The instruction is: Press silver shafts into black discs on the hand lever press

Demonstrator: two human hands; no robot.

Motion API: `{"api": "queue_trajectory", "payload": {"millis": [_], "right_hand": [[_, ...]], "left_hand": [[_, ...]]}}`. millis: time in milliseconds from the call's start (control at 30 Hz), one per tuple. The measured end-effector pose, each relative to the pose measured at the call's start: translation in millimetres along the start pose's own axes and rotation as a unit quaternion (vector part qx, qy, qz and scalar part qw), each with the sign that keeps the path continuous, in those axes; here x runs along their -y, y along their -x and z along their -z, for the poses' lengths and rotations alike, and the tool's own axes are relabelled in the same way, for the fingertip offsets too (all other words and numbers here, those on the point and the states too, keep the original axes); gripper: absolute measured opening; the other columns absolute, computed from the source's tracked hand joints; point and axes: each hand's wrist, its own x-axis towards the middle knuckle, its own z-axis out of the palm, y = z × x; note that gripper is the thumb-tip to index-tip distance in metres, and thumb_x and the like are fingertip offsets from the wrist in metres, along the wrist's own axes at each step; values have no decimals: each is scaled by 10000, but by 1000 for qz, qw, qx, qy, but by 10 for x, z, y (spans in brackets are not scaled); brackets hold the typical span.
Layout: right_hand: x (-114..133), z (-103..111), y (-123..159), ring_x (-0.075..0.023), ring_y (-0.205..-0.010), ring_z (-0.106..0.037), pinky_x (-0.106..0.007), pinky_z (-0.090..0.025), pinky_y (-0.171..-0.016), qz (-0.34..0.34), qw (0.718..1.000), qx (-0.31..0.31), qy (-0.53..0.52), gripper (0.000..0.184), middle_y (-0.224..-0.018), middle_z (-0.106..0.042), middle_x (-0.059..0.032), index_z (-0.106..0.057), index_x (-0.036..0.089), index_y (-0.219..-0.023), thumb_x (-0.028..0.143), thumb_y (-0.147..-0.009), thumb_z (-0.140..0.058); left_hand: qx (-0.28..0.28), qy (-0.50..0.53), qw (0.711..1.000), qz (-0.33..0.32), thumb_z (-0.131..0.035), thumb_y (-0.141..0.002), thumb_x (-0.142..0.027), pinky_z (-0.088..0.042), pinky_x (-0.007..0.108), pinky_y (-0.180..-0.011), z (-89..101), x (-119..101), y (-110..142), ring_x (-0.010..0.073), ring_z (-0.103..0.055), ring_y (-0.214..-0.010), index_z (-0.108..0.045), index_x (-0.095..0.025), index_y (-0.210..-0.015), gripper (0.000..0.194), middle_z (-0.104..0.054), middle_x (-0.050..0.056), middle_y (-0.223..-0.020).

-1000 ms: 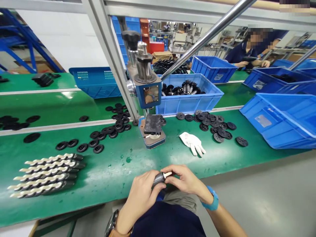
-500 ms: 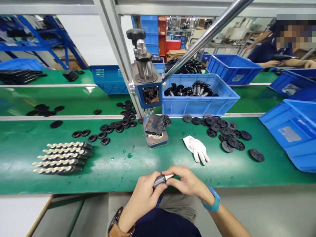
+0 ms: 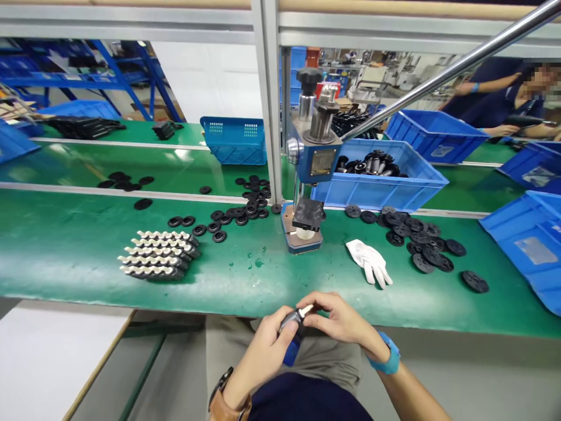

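Note:
My left hand (image 3: pixel 265 345) is closed around a small dark grey cylindrical part (image 3: pixel 289 319), just over the near edge of the bench. A pale cream stem (image 3: pixel 306 310) sticks out of its right end. My right hand (image 3: pixel 339 318) has thumb and forefinger closed at that stem, the fingertips partly hiding it. Left of the hands lie several dark parts with wavy cream strips (image 3: pixel 153 257), lined up side by side. Ahead stands a blue hand press (image 3: pixel 323 164) with a black block (image 3: pixel 308 215) on its base.
A white glove (image 3: pixel 369 262) lies right of the press. Black discs (image 3: pixel 423 237) are scattered at right, smaller black rings (image 3: pixel 241 215) at left. Behind the press is a blue bin (image 3: pixel 377 190) of black parts. The press's long lever (image 3: pixel 438 79) slants up rightward. A co-worker (image 3: pixel 504 105) sits beyond.
The camera view has turned left, so the bench and press appear farther right. Both hands keep hold of the grey part, and slightly more of the cream stem shows.

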Motion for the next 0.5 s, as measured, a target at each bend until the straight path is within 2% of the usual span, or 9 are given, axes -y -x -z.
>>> {"api": "queue_trajectory", "payload": {"millis": [167, 267, 400, 500], "right_hand": [[146, -315, -75, -158, -808, -700, -236, -525, -767, -21, 999, -42, 12, 161, -901, -770, -27, -769, 181, -1025, 247, -879, -787], [216, -499, -76, -148, -772, -688, -233, -524, -744, -49, 996, -72, -15, 143, -873, -756, -19, -763, 180, -1006, 227, -872, -782], [265, -680, 31, -149, -768, -691, -237, -535, -730, -78, 990, -107, -38, 141, -882, -752, -19, -753, 184, -1015, 198, -874, -752], [272, -747, 173, -160, -804, -703, -247, -541, -755, -88, 987, -133, -31, 156, -908, -761, -32, -763, 185, -1025, 205, -871, -752]], "left_hand": [[81, 45, 996, -16, -431, -1020, -572, -373, 256, -631, 326, 169, 47, 162, -459, -676, -631, -178, -932, 451, -506, -22, -709], [106, 45, 993, -24, -427, -1014, -588, -372, 255, -611, 446, 229, 52, 166, -456, -660, -630, -183, -894, 468, -501, -20, -683], [110, 45, 992, -30, -493, -972, -623, -410, 259, -599, 487, 278, 82, 182, -487, -655, -678, -195, -893, 473, -552, -2, -669], [116, 66, 991, -23, -561, -928, -647, -431, 256, -580, 417, 298, 119, 180, -491, -630, -713, -193, -905, 480, -552, -6, -637]]}}
